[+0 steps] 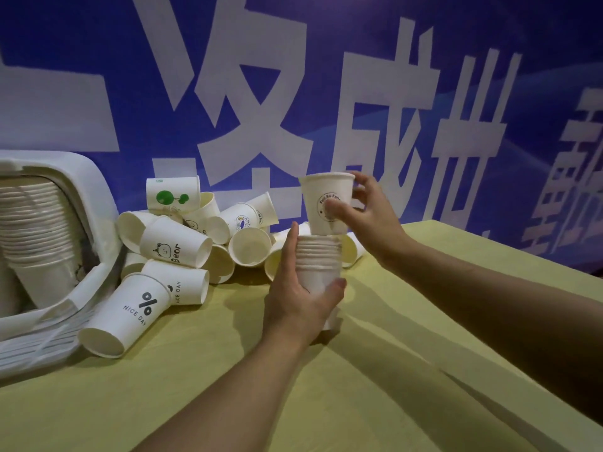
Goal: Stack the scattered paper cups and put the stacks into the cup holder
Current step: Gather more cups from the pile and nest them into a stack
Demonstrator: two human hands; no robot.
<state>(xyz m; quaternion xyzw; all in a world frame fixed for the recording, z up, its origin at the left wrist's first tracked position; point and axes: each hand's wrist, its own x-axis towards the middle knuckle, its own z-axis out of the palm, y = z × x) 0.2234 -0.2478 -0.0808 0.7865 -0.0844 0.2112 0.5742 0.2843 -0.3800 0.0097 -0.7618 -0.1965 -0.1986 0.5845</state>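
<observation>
Head view: you look down at a yellow-green table (375,370) with a blue banner (391,76) of large white characters behind it.
Left hand: your left hand (303,298) is wrapped round a stack of cups (318,259), thumb up one side and fingers curled across the front, holding it upright above the table.
Right hand: your right hand (362,210) pinches a single cup (328,203) with a round printed mark, thumb on the front and fingers behind near the rim.
Single cup: upright, mouth up, its base sits just inside the top of the stack and most of it stands clear above.
Loose cups: a pile of cups (195,236) lies on the table just behind and left of the stack, most tipped on their sides; one reads "Bear", two read "NICE DAY", one has green dots.
Cup holder: the white cup holder (94,203) lies at the left edge, touching the pile, with a long row of nested cups (36,230) already inside.
</observation>
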